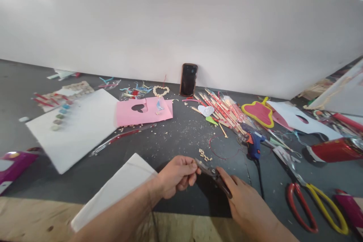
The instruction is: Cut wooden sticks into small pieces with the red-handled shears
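My right hand (245,196) is wrapped round the dark handles of a pair of pruning shears (213,172), whose blades point up and left. Right at the blade tips, my left hand (178,176) is closed in a pinch. Whatever lies between its fingertips is too small and hidden to name. Just beyond the blades, several short pale cut pieces of stick (204,155) lie on the dark table (170,143). A thin red thread loop (224,158) rests to their right. Under my left forearm is a white board (119,189).
A phone (188,79) leans on the white wall. Red-and-cream sticks (219,109) are piled beyond my hands. To the right are a blue glue gun (254,145), large scissors (302,185) and a red can (337,149). Pink card (124,113) and another white board (76,136) lie left.
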`<state>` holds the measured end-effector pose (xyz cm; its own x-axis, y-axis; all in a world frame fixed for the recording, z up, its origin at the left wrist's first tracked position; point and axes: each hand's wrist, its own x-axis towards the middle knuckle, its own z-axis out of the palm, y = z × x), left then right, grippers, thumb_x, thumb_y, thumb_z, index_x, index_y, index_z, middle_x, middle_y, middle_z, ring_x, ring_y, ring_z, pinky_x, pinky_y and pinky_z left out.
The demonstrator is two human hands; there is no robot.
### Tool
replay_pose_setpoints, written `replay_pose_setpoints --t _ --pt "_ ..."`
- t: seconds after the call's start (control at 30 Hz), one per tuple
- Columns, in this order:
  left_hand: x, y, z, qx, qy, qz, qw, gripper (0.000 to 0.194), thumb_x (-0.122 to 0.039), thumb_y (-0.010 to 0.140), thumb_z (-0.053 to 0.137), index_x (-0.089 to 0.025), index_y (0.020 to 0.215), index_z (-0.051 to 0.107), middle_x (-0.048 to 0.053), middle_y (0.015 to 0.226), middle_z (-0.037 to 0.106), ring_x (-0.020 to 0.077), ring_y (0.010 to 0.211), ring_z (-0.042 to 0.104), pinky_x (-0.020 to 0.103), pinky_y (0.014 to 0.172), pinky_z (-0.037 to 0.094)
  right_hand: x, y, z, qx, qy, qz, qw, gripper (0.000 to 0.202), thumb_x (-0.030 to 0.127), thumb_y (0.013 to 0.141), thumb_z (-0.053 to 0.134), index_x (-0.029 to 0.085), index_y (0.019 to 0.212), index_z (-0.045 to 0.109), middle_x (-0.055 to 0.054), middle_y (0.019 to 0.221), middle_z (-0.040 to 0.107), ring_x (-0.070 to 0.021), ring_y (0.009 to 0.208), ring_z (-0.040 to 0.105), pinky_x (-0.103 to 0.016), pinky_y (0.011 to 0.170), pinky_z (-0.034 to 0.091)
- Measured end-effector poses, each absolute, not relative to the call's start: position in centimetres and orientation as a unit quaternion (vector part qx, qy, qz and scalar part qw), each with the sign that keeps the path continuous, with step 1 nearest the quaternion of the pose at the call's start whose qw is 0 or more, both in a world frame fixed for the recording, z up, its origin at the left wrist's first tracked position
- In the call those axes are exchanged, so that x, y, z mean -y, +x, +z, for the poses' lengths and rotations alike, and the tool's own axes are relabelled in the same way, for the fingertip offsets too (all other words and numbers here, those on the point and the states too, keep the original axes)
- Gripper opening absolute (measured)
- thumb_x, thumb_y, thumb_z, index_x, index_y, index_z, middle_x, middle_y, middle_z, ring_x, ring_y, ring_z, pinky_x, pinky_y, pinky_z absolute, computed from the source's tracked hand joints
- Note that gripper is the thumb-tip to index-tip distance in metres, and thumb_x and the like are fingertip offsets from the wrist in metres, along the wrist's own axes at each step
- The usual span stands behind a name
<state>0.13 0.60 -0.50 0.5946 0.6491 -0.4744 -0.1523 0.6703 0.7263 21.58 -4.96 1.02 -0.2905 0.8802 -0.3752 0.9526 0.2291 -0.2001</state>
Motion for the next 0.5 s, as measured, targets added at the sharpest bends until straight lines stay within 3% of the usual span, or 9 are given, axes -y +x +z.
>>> replay_pose_setpoints --t 0.2,0.5 --pt "-0.2 0.6 -0.3 -0.478 0.497 0.271 0.671 0.027 -0.033 0.079 0.047 -0.013 0.064 0.055 -0.001 0.050 0.054 0.0036 0.037 0.027 0.018 0.038 0.018 4.7 21.2 1.5 -0.773 0.596 -0.194 0.094 0.069 0.005 0.069 0.037 0.014 0.137 0.028 -0.013 0.101 0.061 -0.0222 0.086 0.060 -0.031 0.073 0.044" --pt "0.2 0.7 -0.3 -0.456 0.503 0.303 0.669 0.027 -0.035 0.080 0.046 -0.014 0.065 0.055 -0.003 0.047 0.051 0.0046 0.037 0.026 0.020 0.041 0.019 5.0 21.3 2.5 -0.761 0.585 -0.281 0.004 0.056 0.014 0.079 0.034 0.021 0.135 0.033 -0.010 0.107 0.063 -0.0200 0.092 0.061 -0.029 0.076 0.045"
